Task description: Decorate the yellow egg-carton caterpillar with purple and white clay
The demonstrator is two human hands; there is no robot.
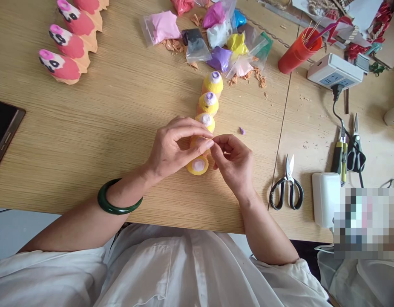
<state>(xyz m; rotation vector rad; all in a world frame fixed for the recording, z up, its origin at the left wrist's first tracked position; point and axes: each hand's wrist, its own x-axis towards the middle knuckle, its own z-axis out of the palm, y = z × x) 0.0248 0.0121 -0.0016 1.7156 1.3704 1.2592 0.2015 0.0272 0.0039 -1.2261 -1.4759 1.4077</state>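
Observation:
My left hand (171,147) and my right hand (235,164) meet at the fingertips, each closed in a pinch. Whatever they pinch is too small or hidden to make out. Below them lies a row of yellow clay-covered egg-carton cups (197,165), partly covered by my left hand. Each visible cup has a pale round patch; the two farthest cups carry a purple ring (210,97) on theirs. A small purple bit of clay (242,131) lies on the table to the right of the row.
Bags of coloured clay (220,58) lie at the back, with a red cup (300,51) of sticks beside them. Pink-and-red carton figures (64,68) stand far left, above a phone (5,132). Scissors (286,183), a power strip (335,72) and a white box (326,199) are right.

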